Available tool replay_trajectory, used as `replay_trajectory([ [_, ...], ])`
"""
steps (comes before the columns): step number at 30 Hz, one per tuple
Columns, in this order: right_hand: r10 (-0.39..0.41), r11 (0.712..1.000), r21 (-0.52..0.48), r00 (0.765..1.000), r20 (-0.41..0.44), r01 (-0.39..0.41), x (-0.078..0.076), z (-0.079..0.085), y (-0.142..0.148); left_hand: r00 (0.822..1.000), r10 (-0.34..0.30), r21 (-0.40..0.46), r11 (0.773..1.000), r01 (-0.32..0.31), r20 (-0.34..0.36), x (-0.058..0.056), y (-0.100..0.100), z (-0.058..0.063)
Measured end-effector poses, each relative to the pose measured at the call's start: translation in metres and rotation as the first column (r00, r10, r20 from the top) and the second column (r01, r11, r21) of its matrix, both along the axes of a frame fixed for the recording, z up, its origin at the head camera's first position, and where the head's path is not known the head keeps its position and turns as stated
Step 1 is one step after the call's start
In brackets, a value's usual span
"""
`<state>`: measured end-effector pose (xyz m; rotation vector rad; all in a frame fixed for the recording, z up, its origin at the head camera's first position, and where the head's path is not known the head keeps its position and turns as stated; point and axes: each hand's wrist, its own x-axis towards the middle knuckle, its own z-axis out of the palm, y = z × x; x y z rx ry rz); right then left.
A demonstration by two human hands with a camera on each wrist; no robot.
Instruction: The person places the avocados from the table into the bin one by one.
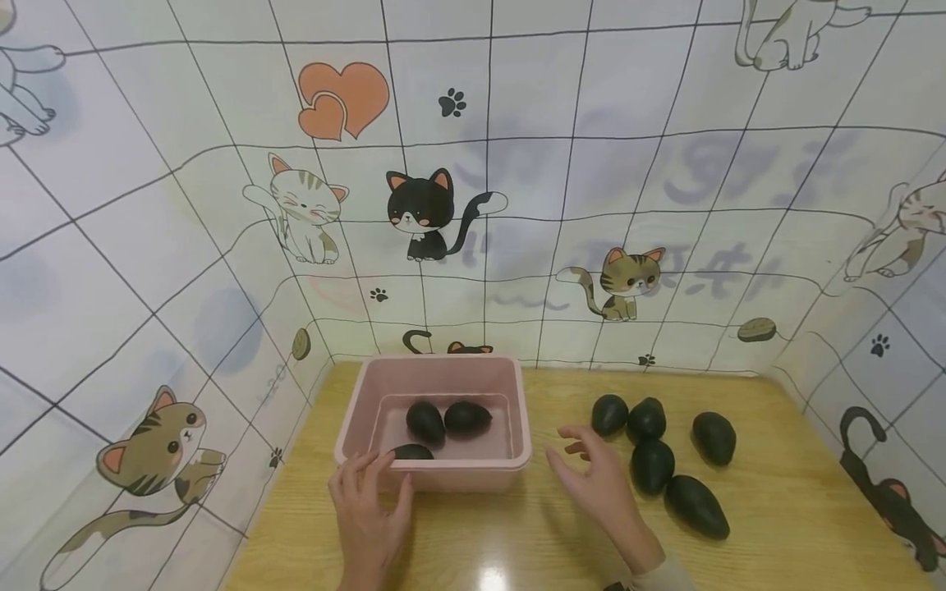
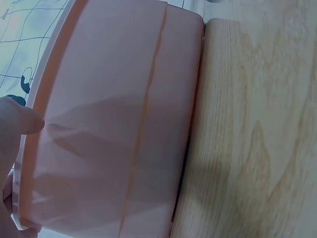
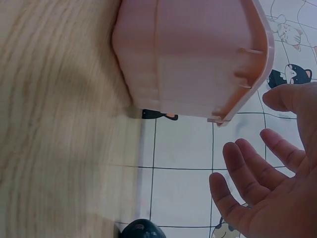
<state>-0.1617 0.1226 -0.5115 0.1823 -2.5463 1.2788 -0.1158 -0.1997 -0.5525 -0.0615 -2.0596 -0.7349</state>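
Note:
In the head view a pink plastic bin (image 1: 443, 478) stands on the table with three dark avocados inside, one avocado (image 1: 412, 452) partly hidden by the front rim. My left hand (image 1: 367, 501) grips the bin's front left rim, fingers over the edge and thumb outside. The left wrist view shows that thumb (image 2: 25, 119) against the rim. Between the bin and a group of several avocados (image 1: 653, 466), my right hand (image 1: 597, 480) hovers with spread, slightly bent fingers, holding nothing. The right wrist view shows its fingers (image 3: 252, 171) apart from the bin.
A wooden table (image 1: 473, 542) carries everything. Behind and at both sides rises a white covering (image 1: 532, 98) with grid lines and cartoon cats. One avocado (image 1: 714, 438) lies a little apart on the right.

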Motion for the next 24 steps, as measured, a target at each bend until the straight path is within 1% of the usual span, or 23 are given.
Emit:
replay_trajectory([
  [5,-0.019,1.000,0.021,1.000,0.016,0.019,0.003,-0.006,0.004,1.000,-0.005,-0.002,1.000,0.005,-0.002,-0.001,-0.001,-0.002],
  [9,-0.025,0.999,0.026,1.000,0.006,0.025,0.005,-0.008,0.006,0.999,-0.010,-0.002,1.000,0.010,0.033,0.000,-0.002,-0.002],
  [12,-0.025,1.000,0.018,1.000,0.008,0.025,0.007,-0.009,0.008,0.999,-0.009,-0.003,1.000,0.009,0.037,0.000,-0.002,-0.002],
  [18,-0.032,0.999,0.008,0.999,0.032,0.031,0.008,-0.012,0.011,1.000,-0.001,-0.012,1.000,0.001,-0.010,-0.001,-0.001,-0.002],
  [24,-0.044,0.999,0.009,0.999,0.032,0.044,0.008,-0.016,0.015,1.000,-0.004,-0.015,1.000,0.004,-0.014,-0.001,-0.002,-0.002],
])
